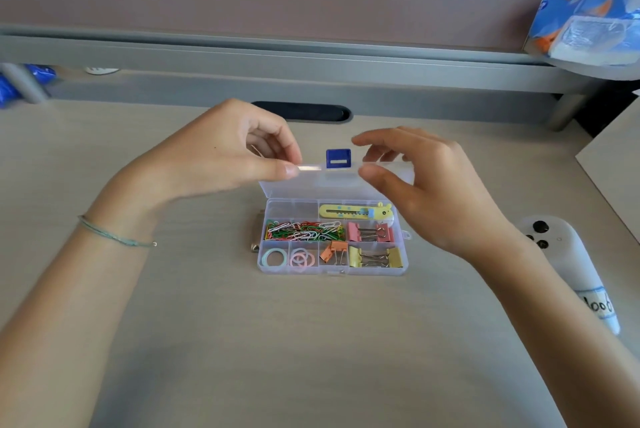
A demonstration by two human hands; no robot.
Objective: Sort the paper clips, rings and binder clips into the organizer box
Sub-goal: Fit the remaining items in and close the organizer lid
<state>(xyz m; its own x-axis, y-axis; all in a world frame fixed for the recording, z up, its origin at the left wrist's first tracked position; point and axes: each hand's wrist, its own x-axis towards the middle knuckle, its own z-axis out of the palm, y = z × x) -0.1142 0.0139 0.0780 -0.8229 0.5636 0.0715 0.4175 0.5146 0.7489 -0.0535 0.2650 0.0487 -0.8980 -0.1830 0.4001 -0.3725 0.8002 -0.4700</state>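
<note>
The clear organizer box (406,256) sits open mid-desk, its lid (332,185) tilted up at the back with a blue clasp (338,159) on its top edge. My left hand (221,153) pinches the lid's left top edge. My right hand (429,185) holds the right side, thumb in front and fingers behind. Inside lie mixed coloured paper clips (304,231), a teal ring (274,258), pink rings (302,258), and orange (332,252), pink (370,232) and yellow binder clips (375,257), each kind in its own compartment.
A yellow giraffe-shaped cutter (356,212) fills the box's back-right compartment. A white controller (568,264) lies under my right forearm. A small metal piece (254,247) rests against the box's left side. A dark cable slot (301,111) and a grey partition rail run behind.
</note>
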